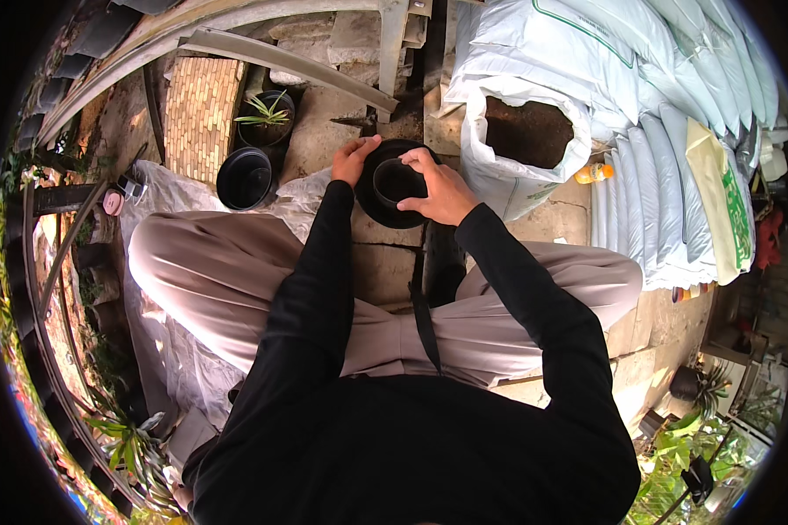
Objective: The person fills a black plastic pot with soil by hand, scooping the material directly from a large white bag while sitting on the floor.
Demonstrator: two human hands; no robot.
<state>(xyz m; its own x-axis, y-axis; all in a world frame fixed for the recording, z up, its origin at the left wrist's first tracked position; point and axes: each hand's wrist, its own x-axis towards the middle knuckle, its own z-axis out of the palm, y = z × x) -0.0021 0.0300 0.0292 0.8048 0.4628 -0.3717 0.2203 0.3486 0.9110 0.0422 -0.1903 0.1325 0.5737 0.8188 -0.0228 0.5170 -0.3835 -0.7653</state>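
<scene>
A wide black plastic pot (404,218) stands on the paving in front of me. Inside its rim is a smaller black cup-like pot (394,178), dark within. My right hand (437,187) grips the smaller pot by its rim, thumb and fingers spread across it. At the wide pot's upper left edge rests my left hand (356,159), its fingers curved along the rim. To the right, an open white sack (499,176) holds dark brown soil (528,133). On the left stand an empty black pot (244,179) and a black pot with a small spiky plant (263,118).
Stacked white filled sacks (656,190) rise at the right, with an orange-capped bottle (593,173) beside them. A tiled slab (200,115) lies upper left, near a metal bar (295,65). Clear plastic sheeting (190,367) spreads under my left leg.
</scene>
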